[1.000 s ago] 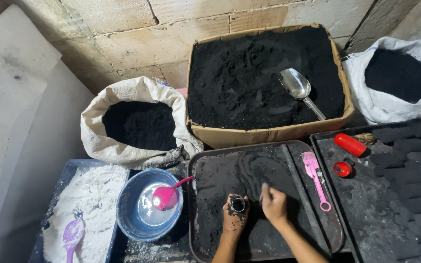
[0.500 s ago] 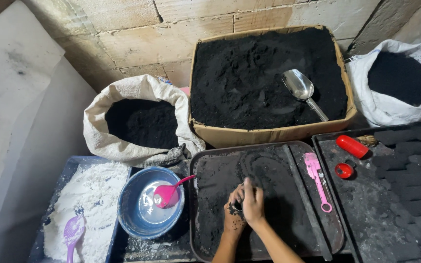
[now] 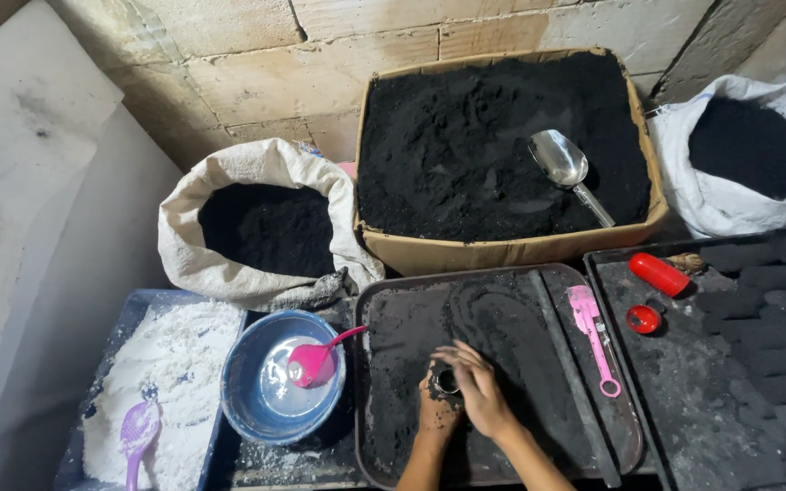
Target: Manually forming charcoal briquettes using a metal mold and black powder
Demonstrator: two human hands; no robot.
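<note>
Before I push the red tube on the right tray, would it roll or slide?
The red tube looks round and smooth and lies on its side, so it would probably roll. The gritty black powder on the tray may slow it. Its red cap lies apart, so anything inside might spill.

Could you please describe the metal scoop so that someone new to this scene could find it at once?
Look at the cardboard box of black powder against the block wall, at the top centre. The metal scoop lies on the powder near the box's right side, handle pointing down and right. It is the only shiny silver tool; the other scoops are pink or purple plastic.
</note>
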